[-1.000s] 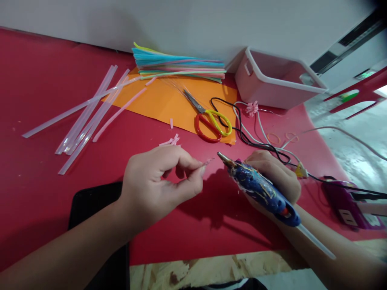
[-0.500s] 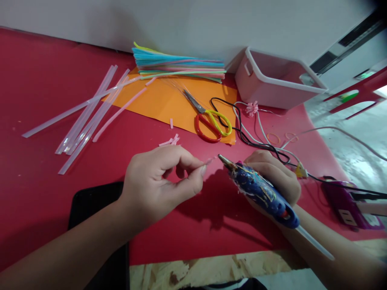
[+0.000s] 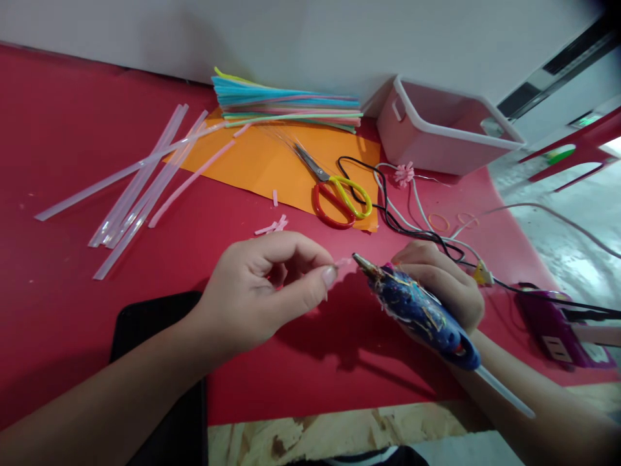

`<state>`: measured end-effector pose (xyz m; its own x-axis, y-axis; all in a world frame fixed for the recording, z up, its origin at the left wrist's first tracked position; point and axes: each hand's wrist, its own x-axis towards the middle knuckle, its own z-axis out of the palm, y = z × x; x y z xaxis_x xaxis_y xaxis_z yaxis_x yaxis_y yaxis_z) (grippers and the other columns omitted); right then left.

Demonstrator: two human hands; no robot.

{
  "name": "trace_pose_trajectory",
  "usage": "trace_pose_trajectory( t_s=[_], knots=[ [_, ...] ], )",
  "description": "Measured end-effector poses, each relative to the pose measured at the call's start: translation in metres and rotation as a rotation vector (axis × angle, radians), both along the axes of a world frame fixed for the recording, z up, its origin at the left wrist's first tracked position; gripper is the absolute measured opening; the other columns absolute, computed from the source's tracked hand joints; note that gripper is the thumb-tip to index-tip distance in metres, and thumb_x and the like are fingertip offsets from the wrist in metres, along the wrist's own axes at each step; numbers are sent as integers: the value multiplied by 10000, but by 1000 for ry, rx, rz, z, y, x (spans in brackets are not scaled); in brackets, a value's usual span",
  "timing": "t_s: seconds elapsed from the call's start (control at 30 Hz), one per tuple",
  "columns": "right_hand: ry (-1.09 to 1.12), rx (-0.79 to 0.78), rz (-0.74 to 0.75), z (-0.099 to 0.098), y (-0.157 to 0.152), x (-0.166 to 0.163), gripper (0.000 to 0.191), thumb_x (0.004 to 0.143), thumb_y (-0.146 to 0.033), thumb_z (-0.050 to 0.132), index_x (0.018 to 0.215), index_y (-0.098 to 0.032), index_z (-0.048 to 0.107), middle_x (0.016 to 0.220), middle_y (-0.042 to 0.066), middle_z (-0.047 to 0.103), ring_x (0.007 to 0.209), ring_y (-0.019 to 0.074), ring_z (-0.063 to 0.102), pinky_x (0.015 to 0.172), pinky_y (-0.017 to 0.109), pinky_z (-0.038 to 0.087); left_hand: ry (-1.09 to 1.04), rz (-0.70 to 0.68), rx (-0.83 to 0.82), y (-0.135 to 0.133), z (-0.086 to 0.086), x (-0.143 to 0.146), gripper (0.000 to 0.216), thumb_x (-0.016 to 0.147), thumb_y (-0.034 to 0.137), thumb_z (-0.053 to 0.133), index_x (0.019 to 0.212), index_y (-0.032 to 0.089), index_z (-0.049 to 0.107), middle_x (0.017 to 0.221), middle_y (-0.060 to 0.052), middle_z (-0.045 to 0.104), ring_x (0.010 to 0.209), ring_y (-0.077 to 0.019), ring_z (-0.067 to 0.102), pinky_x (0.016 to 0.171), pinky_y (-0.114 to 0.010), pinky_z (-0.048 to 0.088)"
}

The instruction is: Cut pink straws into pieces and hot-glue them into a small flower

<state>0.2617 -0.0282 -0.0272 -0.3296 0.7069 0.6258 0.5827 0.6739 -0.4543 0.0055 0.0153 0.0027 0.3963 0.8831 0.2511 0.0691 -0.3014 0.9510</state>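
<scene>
Between the thumb and fingertips of my left hand point(image 3: 272, 291) is a small pink piece point(image 3: 343, 265), seemingly of pipe cleaner, partly hidden by the fingers. My right hand point(image 3: 439, 281) is wrapped round a blue hot glue gun point(image 3: 422, 310) smeared with dried glue, a clear stick poking out of its back end. The metal nozzle points left, close to the pink piece; whether they touch I cannot tell. Beyond my left hand lie several short pink pipe cleaner cuttings point(image 3: 274, 224). Scissors point(image 3: 334, 191) with red and yellow handles lie partly on an orange sheet point(image 3: 242, 165).
Several clear glue sticks point(image 3: 150, 175) lie at the left, near a pipe cleaner bundle point(image 3: 291, 107). A pink bin point(image 3: 422, 139), a pink pompom-like flower point(image 3: 404, 174), cables point(image 3: 402, 226) and a purple power strip point(image 3: 548, 330) are on the right. A black object point(image 3: 160, 375) sits beneath my left forearm.
My left hand has turned slightly, showing more of the pink piece near the nozzle. The glue gun has shifted slightly right and down. Other things stay where they were.
</scene>
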Motion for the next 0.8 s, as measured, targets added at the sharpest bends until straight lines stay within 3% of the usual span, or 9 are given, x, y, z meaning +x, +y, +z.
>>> trace_pose_trajectory(
  t_s=[0.17,0.43,0.8],
  knots=[
    [2,1,15,0,1,0,155,1001,-311,604,1111,-259,700,800,41,644,723,218,604,685,419,458,-75,-70,-140,2,3,0,149,832,89,699,743,206,718,585,48,723,444,-80,633,386,-137,457],
    [22,7,32,0,1,2,139,989,-296,610,1083,-248,700,786,34,636,714,212,599,688,406,453,-115,-81,-171,2,3,0,173,837,75,686,732,207,723,592,59,722,509,-70,658,476,-105,520],
    [-3,21,20,-1,1,2,130,985,-278,624,1076,-230,704,799,32,642,733,203,607,709,392,462,-171,-128,-388,3,7,0,160,859,107,699,723,190,696,595,70,681,559,-52,652,545,-93,526]
  ],
)
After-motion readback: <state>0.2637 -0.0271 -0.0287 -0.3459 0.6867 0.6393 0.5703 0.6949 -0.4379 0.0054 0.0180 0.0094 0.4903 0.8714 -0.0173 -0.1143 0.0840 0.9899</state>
